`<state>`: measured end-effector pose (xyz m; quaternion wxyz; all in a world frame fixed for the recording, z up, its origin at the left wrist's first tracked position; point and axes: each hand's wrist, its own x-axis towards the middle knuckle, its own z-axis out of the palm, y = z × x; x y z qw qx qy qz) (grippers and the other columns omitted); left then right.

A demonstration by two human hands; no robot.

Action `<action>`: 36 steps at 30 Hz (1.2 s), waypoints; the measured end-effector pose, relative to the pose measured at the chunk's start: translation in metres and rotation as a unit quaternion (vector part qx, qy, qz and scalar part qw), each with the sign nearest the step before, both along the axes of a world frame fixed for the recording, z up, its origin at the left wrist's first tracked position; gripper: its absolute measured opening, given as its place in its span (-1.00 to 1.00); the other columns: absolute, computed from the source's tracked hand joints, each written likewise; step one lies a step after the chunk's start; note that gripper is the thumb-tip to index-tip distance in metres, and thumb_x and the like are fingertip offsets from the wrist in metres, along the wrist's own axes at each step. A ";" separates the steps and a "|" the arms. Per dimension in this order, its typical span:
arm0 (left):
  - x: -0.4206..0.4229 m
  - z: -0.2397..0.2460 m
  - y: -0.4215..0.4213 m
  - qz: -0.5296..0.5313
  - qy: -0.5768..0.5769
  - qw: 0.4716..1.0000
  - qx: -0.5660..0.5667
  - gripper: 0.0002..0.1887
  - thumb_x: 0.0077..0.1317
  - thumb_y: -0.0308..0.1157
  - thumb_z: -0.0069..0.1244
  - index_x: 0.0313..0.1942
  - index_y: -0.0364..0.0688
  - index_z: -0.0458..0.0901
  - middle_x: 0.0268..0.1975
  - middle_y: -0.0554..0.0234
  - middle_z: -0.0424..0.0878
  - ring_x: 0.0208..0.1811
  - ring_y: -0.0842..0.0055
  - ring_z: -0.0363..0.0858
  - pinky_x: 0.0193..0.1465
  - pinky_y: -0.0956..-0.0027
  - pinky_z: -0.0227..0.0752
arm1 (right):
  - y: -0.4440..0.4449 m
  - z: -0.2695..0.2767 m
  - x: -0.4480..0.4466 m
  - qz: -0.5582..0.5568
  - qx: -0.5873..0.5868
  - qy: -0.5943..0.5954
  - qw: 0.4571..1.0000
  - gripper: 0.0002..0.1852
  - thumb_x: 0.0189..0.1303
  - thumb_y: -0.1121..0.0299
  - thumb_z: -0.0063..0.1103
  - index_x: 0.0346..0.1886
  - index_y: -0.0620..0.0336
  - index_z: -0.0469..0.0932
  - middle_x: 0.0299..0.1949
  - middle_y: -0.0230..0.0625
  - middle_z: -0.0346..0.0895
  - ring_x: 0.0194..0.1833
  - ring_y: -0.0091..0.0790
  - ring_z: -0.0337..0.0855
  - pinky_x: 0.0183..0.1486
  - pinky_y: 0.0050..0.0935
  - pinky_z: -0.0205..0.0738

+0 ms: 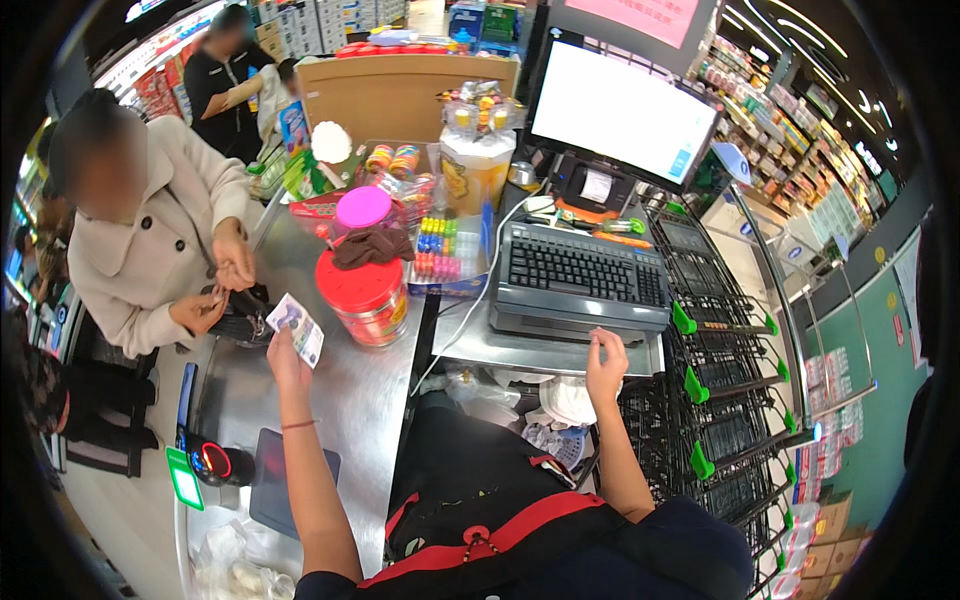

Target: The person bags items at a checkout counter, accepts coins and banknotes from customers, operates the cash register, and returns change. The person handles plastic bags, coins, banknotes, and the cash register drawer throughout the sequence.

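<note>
My left hand [287, 358] holds a printed paper slip, apparently a banknote [298, 328], over the stainless steel counter [360, 405]. Close to it on the right stands a red-lidded clear plastic jar [363, 300], with a brown cloth [373, 248] on top beside a pink lid. My right hand [606, 366] is at the front edge of the black keyboard unit [581, 281], fingers bent and nothing seen in them; whether they touch the edge I cannot tell. Across the counter a person in a cream coat [161, 225] has both hands near a dark bag [244, 319].
A round scanner [217, 459] with a red glow, a green-framed display [184, 480] and plastic bags [240, 562] stand at the lower left. Candy goods [446, 251] crowd the counter's far end. A monitor [622, 109] rises behind the keyboard. Nested shopping carts [720, 390] line the right.
</note>
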<state>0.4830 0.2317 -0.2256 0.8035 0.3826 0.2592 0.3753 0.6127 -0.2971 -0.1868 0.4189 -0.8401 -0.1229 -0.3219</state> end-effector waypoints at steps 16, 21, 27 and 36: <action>-0.038 -0.080 -0.034 -0.054 0.114 0.991 0.055 -0.72 0.47 -0.39 0.01 0.10 -0.35 0.57 -0.02 0.17 0.68 -0.04 0.47 0.66 0.05 0.42 0.53 | -0.154 -0.042 0.116 -0.186 -0.039 0.065 0.980 -0.50 0.19 0.59 -0.09 0.26 0.30 0.46 0.30 0.04 0.41 0.32 0.04 0.40 0.41 -0.17 0.22; -0.057 -0.072 -0.083 -0.059 0.132 0.989 0.030 -0.73 0.48 -0.46 -0.02 0.13 -0.32 0.53 -0.02 0.22 0.68 -0.07 0.51 0.65 0.06 0.40 0.52 | -0.145 -0.023 0.125 -0.217 -0.093 0.040 0.971 -0.43 0.06 0.70 -0.12 0.21 0.24 0.51 0.26 0.06 0.44 0.32 0.06 0.40 0.39 -0.18 0.25; -0.074 -0.075 -0.123 -0.075 0.160 0.984 -0.007 -0.78 0.45 -0.49 0.01 0.05 -0.31 0.57 -0.06 0.23 0.70 -0.12 0.54 0.67 -0.05 0.43 0.56 | -0.141 -0.023 0.144 -0.143 -0.113 0.056 0.982 -0.43 0.01 0.71 -0.06 0.13 0.07 0.56 0.24 0.10 0.42 0.26 0.14 0.43 0.31 -0.05 0.31; -0.087 -0.108 -0.123 -0.114 0.189 0.975 -0.038 -0.85 0.41 -0.48 0.07 -0.05 -0.27 0.62 -0.17 0.25 0.72 -0.23 0.52 0.70 -0.18 0.38 0.63 | -0.127 -0.006 0.127 -0.222 -0.230 0.180 0.930 -0.43 0.01 0.69 -0.01 0.10 -0.08 0.60 0.46 -0.12 0.21 0.40 0.11 0.26 0.38 0.09 0.14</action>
